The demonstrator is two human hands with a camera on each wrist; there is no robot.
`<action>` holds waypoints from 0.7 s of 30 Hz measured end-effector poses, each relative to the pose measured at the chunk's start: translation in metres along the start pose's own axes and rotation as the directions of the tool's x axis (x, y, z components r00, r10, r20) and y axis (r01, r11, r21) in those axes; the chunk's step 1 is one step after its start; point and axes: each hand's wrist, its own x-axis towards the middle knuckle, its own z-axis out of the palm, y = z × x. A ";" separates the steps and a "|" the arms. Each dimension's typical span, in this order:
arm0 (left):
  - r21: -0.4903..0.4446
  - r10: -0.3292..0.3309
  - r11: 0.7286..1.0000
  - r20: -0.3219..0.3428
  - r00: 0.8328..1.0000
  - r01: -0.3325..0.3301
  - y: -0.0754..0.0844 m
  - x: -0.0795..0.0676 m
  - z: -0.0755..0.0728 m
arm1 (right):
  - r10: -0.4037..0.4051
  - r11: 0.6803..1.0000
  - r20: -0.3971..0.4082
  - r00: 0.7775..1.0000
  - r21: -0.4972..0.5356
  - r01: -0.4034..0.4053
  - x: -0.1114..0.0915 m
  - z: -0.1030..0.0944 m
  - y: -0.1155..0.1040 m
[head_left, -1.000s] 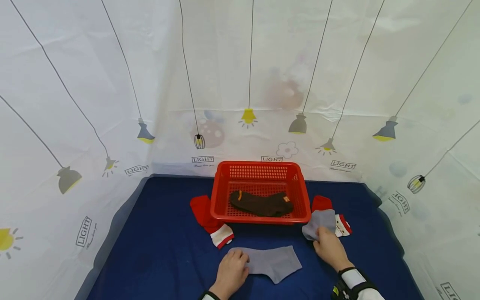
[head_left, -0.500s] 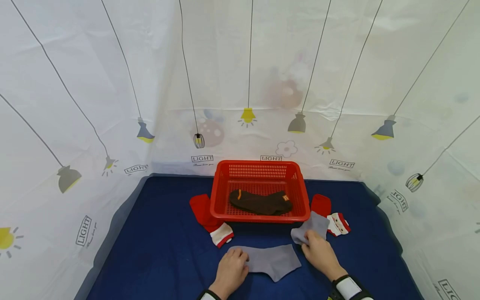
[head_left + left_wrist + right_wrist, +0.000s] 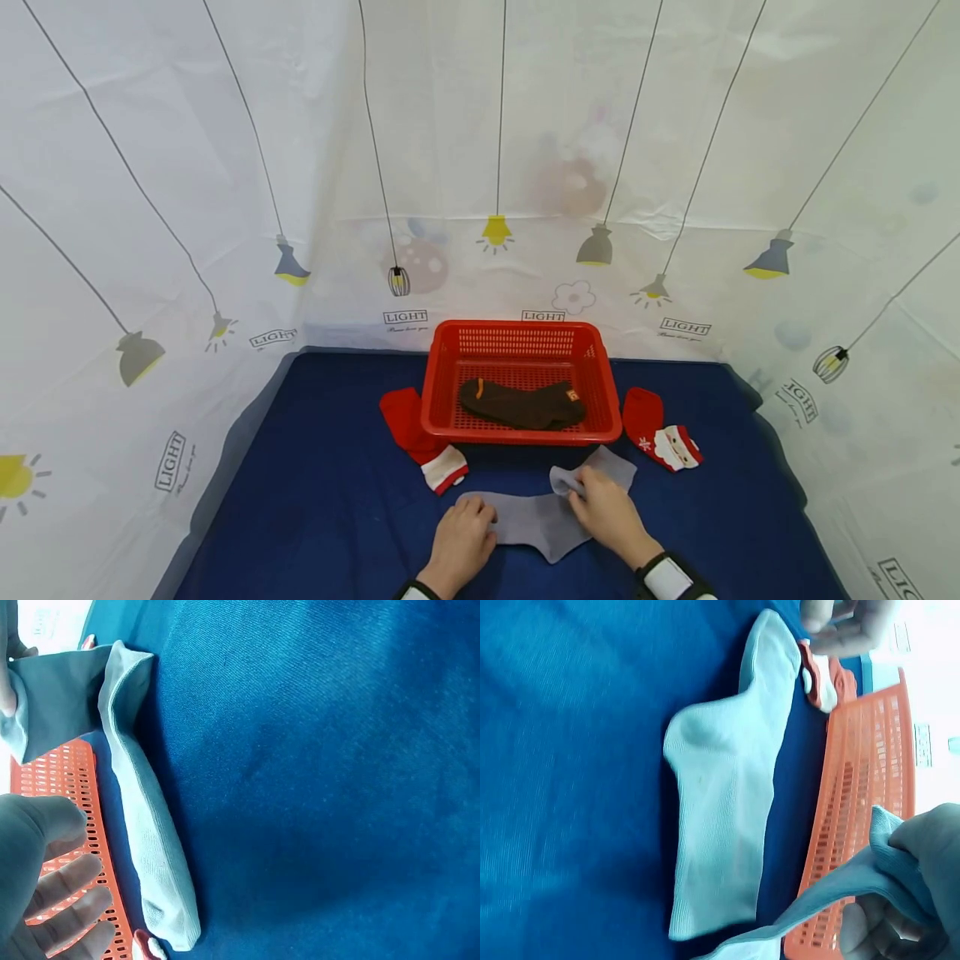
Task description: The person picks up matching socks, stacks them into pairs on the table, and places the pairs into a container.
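Observation:
A grey sock (image 3: 724,810) lies flat on the dark blue cloth, its foot end toward my left hand (image 3: 462,533). That hand hovers beside the sock with loosely bent fingers and nothing in them, as the left wrist view shows. My right hand (image 3: 609,512) pinches a second grey sock (image 3: 611,467) by one end. This held sock hangs over the cuff end of the lying one, its far part drooping toward the cloth in the right wrist view.
Behind the hands stands a red plastic basket (image 3: 522,437) with dark brown socks (image 3: 521,406) inside. One red and white sock (image 3: 412,429) lies at its left, another red sock with a Santa face (image 3: 660,433) at its right. A white printed curtain (image 3: 450,167) rises behind.
My right hand has carried its grey sock leftward, from over the right-hand red sock to above the lying grey sock. The Santa sock is now uncovered. My left hand has stayed in place.

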 end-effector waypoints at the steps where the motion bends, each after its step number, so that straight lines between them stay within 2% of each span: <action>1: -0.001 -0.002 1.000 -0.001 1.000 0.002 0.000 0.000 0.000 | -0.007 1.000 0.001 1.000 0.000 0.007 0.000 0.002 -0.003; 8: 0.003 -0.005 1.000 -0.011 1.000 0.005 -0.002 -0.001 0.000 | -0.113 0.993 -0.072 0.991 0.010 0.115 0.000 0.017 -0.018; 15: 0.003 -0.001 1.000 -0.016 1.000 0.001 -0.004 -0.004 -0.003 | -0.107 0.994 -0.011 0.994 0.020 0.108 0.004 0.025 -0.031; 21: 0.027 0.009 1.000 -0.060 0.998 -0.007 -0.004 -0.006 -0.002 | -0.137 0.990 -0.016 0.990 0.044 0.137 0.005 0.029 -0.040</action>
